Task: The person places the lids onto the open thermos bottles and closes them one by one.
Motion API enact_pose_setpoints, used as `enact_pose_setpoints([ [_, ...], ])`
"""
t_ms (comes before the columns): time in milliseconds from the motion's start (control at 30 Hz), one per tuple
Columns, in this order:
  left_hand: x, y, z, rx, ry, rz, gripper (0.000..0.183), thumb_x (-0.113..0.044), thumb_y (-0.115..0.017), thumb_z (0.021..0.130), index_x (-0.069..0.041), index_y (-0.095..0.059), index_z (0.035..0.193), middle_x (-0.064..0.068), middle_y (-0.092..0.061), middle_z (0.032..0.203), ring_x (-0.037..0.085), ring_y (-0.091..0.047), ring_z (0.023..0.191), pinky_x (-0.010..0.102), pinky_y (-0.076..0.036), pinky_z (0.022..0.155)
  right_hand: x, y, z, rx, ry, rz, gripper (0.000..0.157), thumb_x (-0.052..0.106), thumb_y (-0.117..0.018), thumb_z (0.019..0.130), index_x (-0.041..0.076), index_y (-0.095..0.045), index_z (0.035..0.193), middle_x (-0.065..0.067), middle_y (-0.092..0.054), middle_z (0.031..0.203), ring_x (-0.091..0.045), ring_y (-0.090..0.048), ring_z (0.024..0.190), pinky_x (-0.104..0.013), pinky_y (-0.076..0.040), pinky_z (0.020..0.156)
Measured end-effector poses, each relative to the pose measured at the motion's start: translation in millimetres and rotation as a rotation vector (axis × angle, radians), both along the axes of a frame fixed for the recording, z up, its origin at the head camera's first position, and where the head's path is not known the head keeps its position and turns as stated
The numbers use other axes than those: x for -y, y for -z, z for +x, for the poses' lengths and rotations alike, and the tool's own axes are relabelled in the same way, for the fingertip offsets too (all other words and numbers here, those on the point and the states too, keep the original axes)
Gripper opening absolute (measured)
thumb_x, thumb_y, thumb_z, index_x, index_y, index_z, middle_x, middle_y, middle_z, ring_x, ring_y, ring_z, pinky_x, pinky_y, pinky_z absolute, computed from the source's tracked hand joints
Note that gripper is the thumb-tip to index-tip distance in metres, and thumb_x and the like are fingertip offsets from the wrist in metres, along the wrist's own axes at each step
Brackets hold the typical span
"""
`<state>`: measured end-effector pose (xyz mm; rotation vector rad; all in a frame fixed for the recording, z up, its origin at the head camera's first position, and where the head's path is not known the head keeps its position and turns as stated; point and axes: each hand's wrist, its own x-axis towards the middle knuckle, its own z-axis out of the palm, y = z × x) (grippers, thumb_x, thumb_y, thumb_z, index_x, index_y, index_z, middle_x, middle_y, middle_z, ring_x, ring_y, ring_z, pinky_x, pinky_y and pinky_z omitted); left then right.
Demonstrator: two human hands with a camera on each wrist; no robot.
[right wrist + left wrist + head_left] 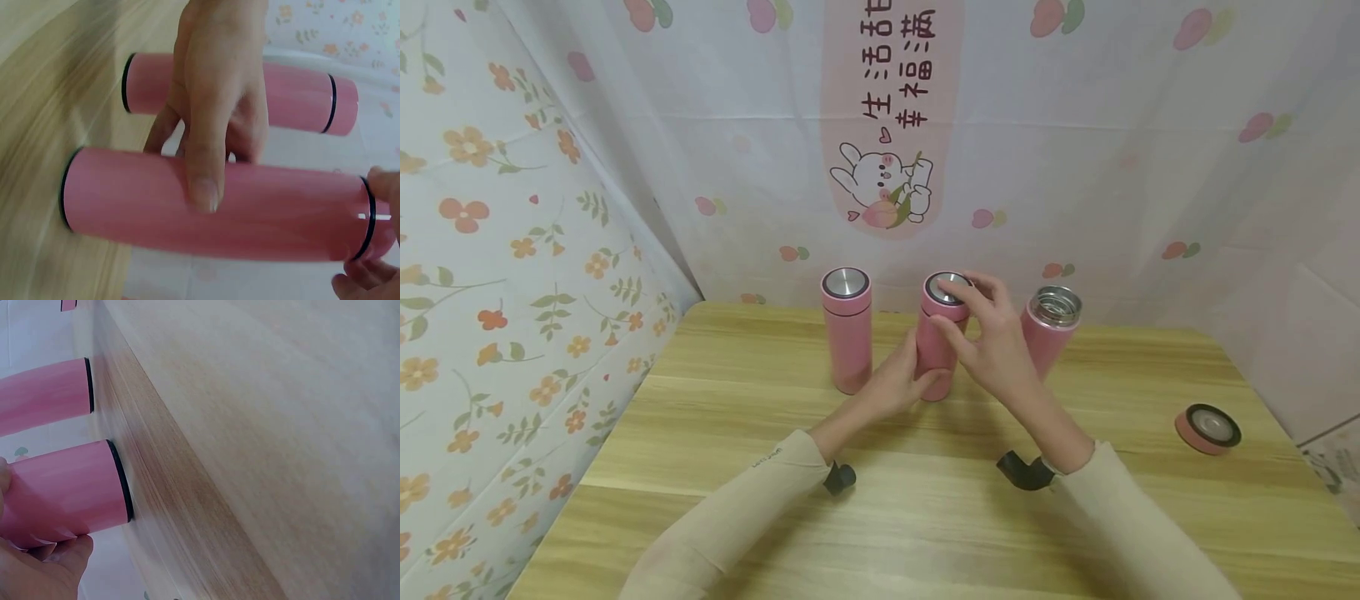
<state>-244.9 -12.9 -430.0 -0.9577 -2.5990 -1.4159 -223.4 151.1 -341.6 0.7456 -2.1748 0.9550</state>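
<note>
Three pink vacuum flasks stand in a row on the table. My left hand (891, 379) grips the middle flask (934, 346) around its body; in the left wrist view its thumb lies along the lower part of the flask (69, 494). At the top, my right hand (1000, 342) holds the lid (933, 308) of that flask with thumb and fingers. The lid sits on the flask, and its steel top partly shows under the fingers. In the right wrist view the right fingertips (382, 185) touch the lid end, past a dark seam ring.
A lidded pink flask (850, 350) stands to the left. On the right is a flask (1047, 337) with an uncovered steel mouth. A loose lid (1187, 433) lies near the right side of the wooden table (910, 533). Patterned cloth (737, 108) hangs behind and at left.
</note>
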Motion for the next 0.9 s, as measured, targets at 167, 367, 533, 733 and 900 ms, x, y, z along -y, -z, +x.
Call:
enact_pose_setpoints([
  [167,-0.3,-0.8,1.8,0.02,-0.039,-0.025,0.072,-0.03,-0.062,0.09,-0.01,-0.016,0.142,0.005,-0.044,0.129,0.01,-0.045,0.116,0.027,-0.036,0.097,-9.9,-3.5,-4.8,0.065,-0.096,0.011,0.045,0.019,-0.071,0.085,0.016,-0.056,0.128,-0.008,-0.039,0.137,-0.023,-0.038,0.123,-0.046,-0.039,0.093],
  [367,-1.3,-2.0,2.7,0.042,-0.064,-0.043,0.074,-0.033,-0.061,0.09,-0.009,-0.016,0.143,0.007,-0.044,0.131,0.012,-0.044,0.119,0.028,-0.036,0.098,-16.0,-25.9,0.6,0.155,-0.279,0.026,0.048,0.0,-0.066,0.084,0.004,-0.052,0.13,-0.011,-0.037,0.141,-0.029,-0.037,0.126,-0.049,-0.042,0.085],
  [533,-1.2,-0.6,1.8,0.028,-0.065,-0.047,0.075,-0.034,-0.06,0.09,-0.009,-0.014,0.143,0.007,-0.044,0.13,0.011,-0.044,0.118,0.028,-0.036,0.098,-16.6,-38.8,8.4,0.208,-0.339,0.061,0.045,-0.007,-0.064,0.084,-0.002,-0.053,0.127,-0.019,-0.04,0.137,-0.031,-0.041,0.122,-0.047,-0.043,0.091],
  [733,-1.3,-0.7,2.9,0.055,-0.09,-0.078,0.075,-0.038,-0.059,0.09,-0.011,-0.015,0.144,0.006,-0.044,0.131,0.012,-0.044,0.118,0.029,-0.037,0.097,-16.8,-33.6,5.3,0.196,-0.331,0.037,0.045,-0.007,-0.066,0.082,-0.002,-0.055,0.126,-0.021,-0.043,0.134,-0.032,-0.044,0.119,-0.048,-0.044,0.089],
  [900,-1.2,-3.2,4.6,0.065,-0.088,-0.08,0.075,-0.038,-0.06,0.09,-0.011,-0.016,0.143,0.006,-0.045,0.13,0.012,-0.045,0.117,0.03,-0.038,0.097,-19.2,-17.5,-5.8,0.14,-0.272,0.021,0.048,-0.002,-0.07,0.081,0.005,-0.057,0.126,-0.013,-0.046,0.134,-0.028,-0.046,0.116,-0.046,-0.046,0.081],
])
